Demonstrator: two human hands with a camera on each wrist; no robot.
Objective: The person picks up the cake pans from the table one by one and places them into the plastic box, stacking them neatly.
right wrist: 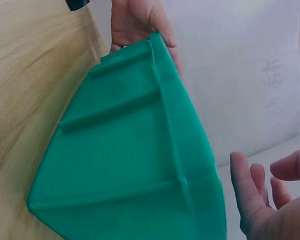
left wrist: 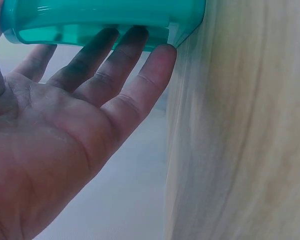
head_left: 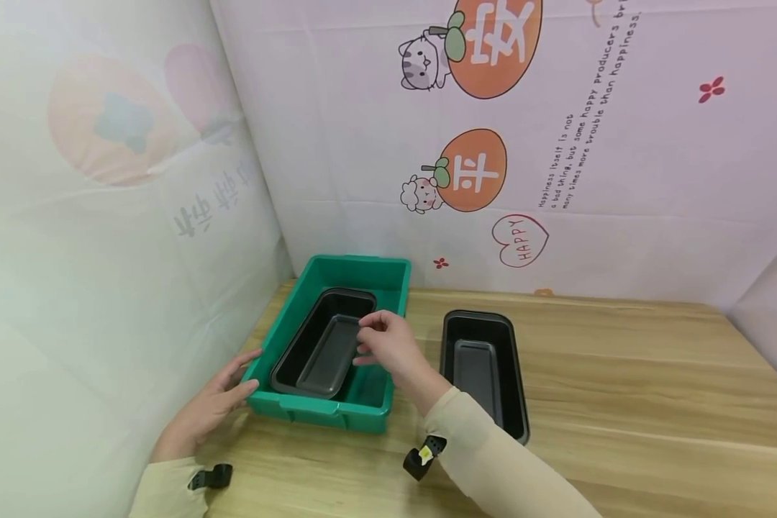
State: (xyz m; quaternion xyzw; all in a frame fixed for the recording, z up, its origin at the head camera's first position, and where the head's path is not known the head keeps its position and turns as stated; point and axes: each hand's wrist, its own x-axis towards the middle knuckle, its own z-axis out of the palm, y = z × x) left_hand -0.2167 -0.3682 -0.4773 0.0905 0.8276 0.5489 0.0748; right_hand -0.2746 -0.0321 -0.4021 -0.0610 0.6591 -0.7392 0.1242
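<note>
A green plastic bin [head_left: 317,407] stands on the table at the left, with a dark loaf pan [head_left: 330,356] lying inside it, slightly aslant. My left hand [head_left: 210,403] is at the bin's near left corner, thumb and fingers spread along its rim. In the left wrist view the fingers [left wrist: 134,75] reach up under that rim. Over the right side of the bin hovers my right hand [head_left: 391,349], thumb and fingers bent but apart, holding nothing. The right wrist view has its fingertips [right wrist: 238,162] beside the outer face of the bin [right wrist: 114,145].
A second dark loaf pan [head_left: 482,360] stands on the wooden table [head_left: 621,403] right of the bin, partly behind my right forearm. Printed cloth [head_left: 343,129] hangs behind the table, and a white sheet [head_left: 103,237] closes off the left side.
</note>
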